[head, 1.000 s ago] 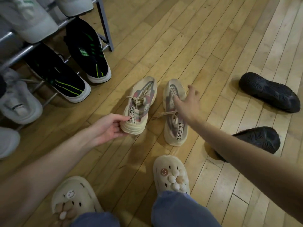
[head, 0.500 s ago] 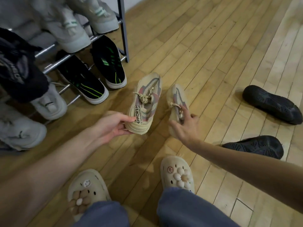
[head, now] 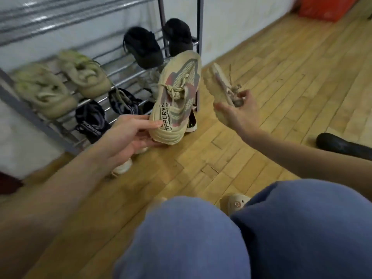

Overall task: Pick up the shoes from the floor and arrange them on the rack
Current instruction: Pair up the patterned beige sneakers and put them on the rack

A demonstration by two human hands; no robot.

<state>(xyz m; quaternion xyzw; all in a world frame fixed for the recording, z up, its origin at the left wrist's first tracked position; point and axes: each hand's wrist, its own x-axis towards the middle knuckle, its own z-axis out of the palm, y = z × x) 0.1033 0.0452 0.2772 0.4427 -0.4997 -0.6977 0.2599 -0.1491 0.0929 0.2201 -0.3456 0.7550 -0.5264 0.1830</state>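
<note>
a beige sneaker (head: 177, 97) is pinched at the heel by the left hand (head: 128, 135) and held off the floor (head: 281, 81) before the rack (head: 128, 63); its mate (head: 219, 87) is gripped by the right hand (head: 239, 113), sole turned leftward.

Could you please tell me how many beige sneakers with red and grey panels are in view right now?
2. One beige sneaker is held at the heel by the left hand; the other beige sneaker hangs from the right hand, seen edge-on.
</note>
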